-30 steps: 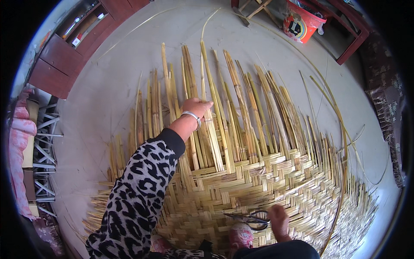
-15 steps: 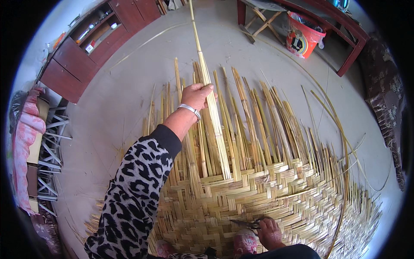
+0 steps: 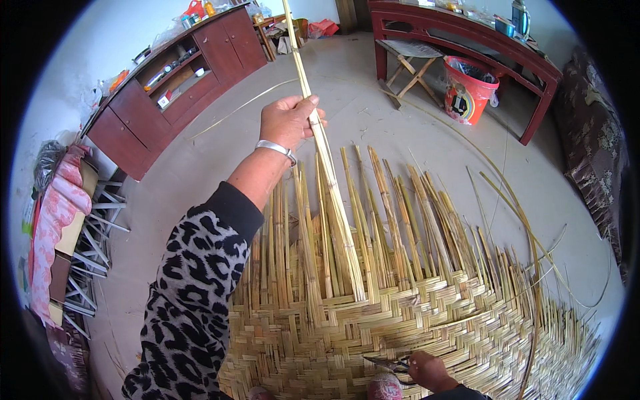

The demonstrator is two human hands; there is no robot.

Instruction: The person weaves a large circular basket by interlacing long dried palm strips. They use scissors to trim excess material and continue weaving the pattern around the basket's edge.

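My left hand (image 3: 288, 123) is closed round a long pale-yellow split reed strip (image 3: 335, 193), raised off the floor. The strip's lower end meets the edge of a woven reed mat (image 3: 347, 337), and its thin upper end runs out of view at the top. My right hand (image 3: 429, 371) is low over the mat, closed on the handles of a pair of scissors (image 3: 385, 363), whose blades point left. Several unwoven reed ends (image 3: 400, 227) stick out from the mat's far edge, beside the held strip.
Dark red cabinets (image 3: 167, 100) line the left wall. A folding stool (image 3: 410, 63) and a red bucket (image 3: 467, 93) stand by a red table (image 3: 460, 23). Long loose strips (image 3: 520, 193) curve over the floor on the right. My shoes (image 3: 385, 387) rest on the mat.
My left hand has risen along the strip, farther from the mat's edge, still gripping it. The whole view has tilted up, showing more of the room.
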